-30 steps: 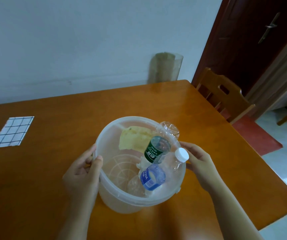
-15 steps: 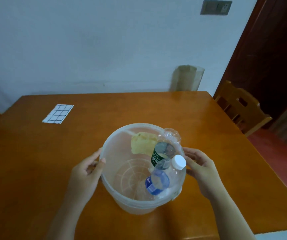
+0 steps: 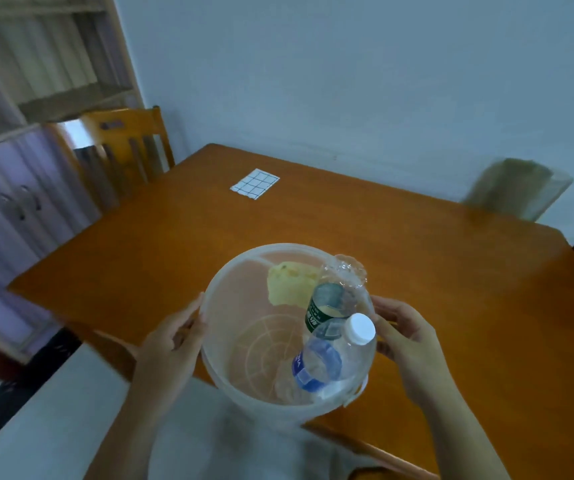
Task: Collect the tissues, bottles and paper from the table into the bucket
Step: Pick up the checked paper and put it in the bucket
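Note:
A translucent white bucket (image 3: 230,282) is held over the near edge of the orange wooden table (image 3: 451,271). My left hand (image 3: 174,344) grips its left rim and my right hand (image 3: 406,344) grips its right side. Inside lie a blue-labelled bottle (image 3: 327,362) with a white cap, a green-labelled bottle (image 3: 330,299) and a yellowish crumpled tissue (image 3: 289,282). A checked sheet of paper (image 3: 255,184) lies flat near the table's far corner.
A wooden chair (image 3: 119,150) stands at the table's left end beside a purple cabinet (image 3: 8,209) and shelves. A translucent container (image 3: 517,188) sits on the table's far right by the wall. Another chair's top rail (image 3: 382,452) shows below the bucket.
The view has swung left, so the chair, cabinet and shelves now show. The bucket, still gripped by both hands, now sits at the table's near edge rather than further in on it.

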Tool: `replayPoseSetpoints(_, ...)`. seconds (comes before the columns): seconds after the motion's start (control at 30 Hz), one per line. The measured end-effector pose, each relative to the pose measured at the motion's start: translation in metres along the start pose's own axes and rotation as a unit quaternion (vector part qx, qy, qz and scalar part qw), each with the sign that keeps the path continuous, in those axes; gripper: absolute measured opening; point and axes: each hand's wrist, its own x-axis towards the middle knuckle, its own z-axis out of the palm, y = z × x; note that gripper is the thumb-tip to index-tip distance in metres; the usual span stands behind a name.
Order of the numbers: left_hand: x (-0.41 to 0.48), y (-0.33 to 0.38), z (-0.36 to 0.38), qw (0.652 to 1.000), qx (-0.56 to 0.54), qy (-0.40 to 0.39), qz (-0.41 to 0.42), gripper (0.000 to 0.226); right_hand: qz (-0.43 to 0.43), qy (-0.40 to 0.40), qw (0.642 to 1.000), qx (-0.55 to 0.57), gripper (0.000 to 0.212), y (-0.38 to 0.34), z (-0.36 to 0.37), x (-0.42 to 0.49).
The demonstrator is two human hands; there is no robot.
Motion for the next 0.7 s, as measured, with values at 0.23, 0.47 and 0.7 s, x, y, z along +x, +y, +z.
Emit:
replayPoseSetpoints(0.23,-0.01,-0.055,-0.123,0.992,-0.062,0.096,-0.056,0.024,-0.008,-0.095,0.995,-0.022,0.016,-0.011,0.136,-0.01)
replayPoseSetpoints(0.47,-0.016,-0.118,-0.259,0.98,-0.029,0.183,-0.077,0.034,-0.021,-0.163,0.986,-0.038,0.018,-0.017,0.292,-0.032)
replayPoseSetpoints(0.7,-0.02,-0.156,-0.347,0.965,-0.039,0.242,-0.098,0.034,-0.029,-0.242,0.969,-0.039,0.016,-0.014,0.401,-0.042)
